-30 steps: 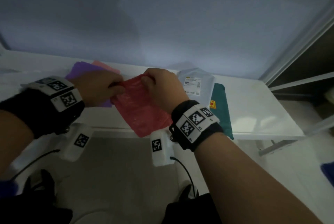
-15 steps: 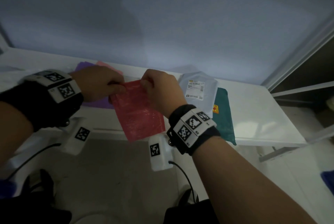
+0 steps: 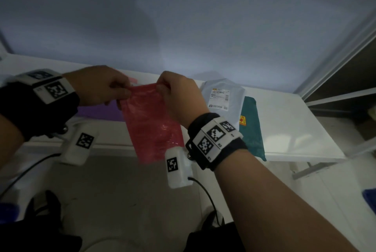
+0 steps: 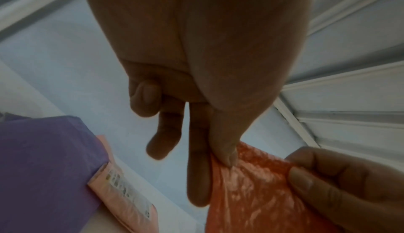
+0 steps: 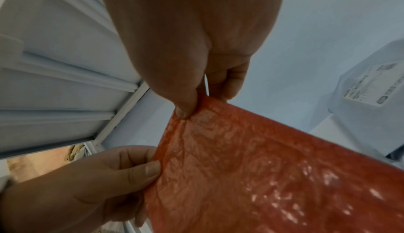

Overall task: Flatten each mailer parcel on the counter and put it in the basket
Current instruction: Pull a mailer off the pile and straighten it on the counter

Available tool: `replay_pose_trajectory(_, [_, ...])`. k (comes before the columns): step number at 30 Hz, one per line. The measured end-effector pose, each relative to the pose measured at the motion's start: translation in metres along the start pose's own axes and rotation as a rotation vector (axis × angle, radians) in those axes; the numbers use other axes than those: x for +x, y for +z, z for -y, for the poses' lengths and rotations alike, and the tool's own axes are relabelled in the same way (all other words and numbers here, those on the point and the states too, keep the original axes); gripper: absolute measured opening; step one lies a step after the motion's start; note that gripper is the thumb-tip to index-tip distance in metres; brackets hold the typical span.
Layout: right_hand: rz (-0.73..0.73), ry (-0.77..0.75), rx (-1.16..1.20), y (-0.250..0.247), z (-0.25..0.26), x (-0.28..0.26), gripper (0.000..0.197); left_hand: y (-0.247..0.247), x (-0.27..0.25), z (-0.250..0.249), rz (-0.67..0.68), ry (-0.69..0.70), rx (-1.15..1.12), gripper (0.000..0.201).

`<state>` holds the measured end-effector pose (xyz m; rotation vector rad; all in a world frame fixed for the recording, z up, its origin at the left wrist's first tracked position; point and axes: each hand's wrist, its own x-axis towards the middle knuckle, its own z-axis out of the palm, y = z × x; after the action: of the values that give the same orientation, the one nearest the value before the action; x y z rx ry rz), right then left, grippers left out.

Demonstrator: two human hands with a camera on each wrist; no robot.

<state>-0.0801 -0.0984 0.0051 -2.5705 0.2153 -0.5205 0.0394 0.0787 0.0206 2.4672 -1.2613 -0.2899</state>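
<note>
A red bubble mailer hangs in the air over the white counter's front edge. My left hand pinches its top left corner between thumb and fingers. My right hand pinches the top right corner. The red mailer looks flat and crinkled. On the counter lie a purple mailer, a pink mailer half under it, a pale grey mailer with a white label, and a dark green mailer. No basket is in view.
The counter stands against a pale wall. A white shelf frame rises at the right. The green mailer overhangs the counter's front edge. A blue object sits low at the right edge.
Both hands have lifted the red mailer off the counter and pulled its top edge taut. It now hangs upright from the two pinched corners.
</note>
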Motion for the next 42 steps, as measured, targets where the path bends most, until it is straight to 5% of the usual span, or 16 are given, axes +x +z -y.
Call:
replay_pose_trajectory(7, [0.169, -0.045, -0.001, 0.001, 0.006, 0.002, 0.012, 0.021, 0.004, -0.016, 0.028, 0.053, 0.006, 0.018])
replay_pose_trajectory(13, [0.085, 0.024, 0.160, -0.010, 0.010, -0.001, 0.010, 0.012, 0.006, -0.015, -0.065, 0.033, 0.078, 0.019])
replay_pose_trajectory(17, [0.304, 0.124, 0.053, -0.019, -0.016, -0.002, 0.021, -0.004, 0.002, 0.001, -0.158, -0.072, -0.008, 0.038])
replay_pose_trajectory(20, [0.497, 0.164, -0.054, -0.016, -0.033, -0.004, 0.026, -0.007, -0.003, 0.014, -0.233, -0.172, -0.186, 0.019])
replay_pose_trajectory(25, [0.277, 0.327, 0.418, -0.011, -0.043, -0.006, 0.006, -0.003, -0.014, 0.020, -0.289, -0.267, -0.645, 0.019])
replay_pose_trajectory(32, [0.006, 0.395, 0.665, -0.015, -0.045, -0.005, 0.007, -0.002, -0.023, 0.004, -0.248, -0.252, -0.667, 0.008])
replay_pose_trajectory(37, [0.014, 0.473, 0.684, -0.012, -0.039, -0.003, 0.008, -0.001, -0.030, 0.021, -0.106, -0.313, -0.648, 0.020])
replay_pose_trajectory(42, [0.192, 0.635, 0.893, -0.003, -0.021, 0.000, 0.020, -0.007, -0.039, 0.039, -0.218, -0.429, -0.676, 0.018])
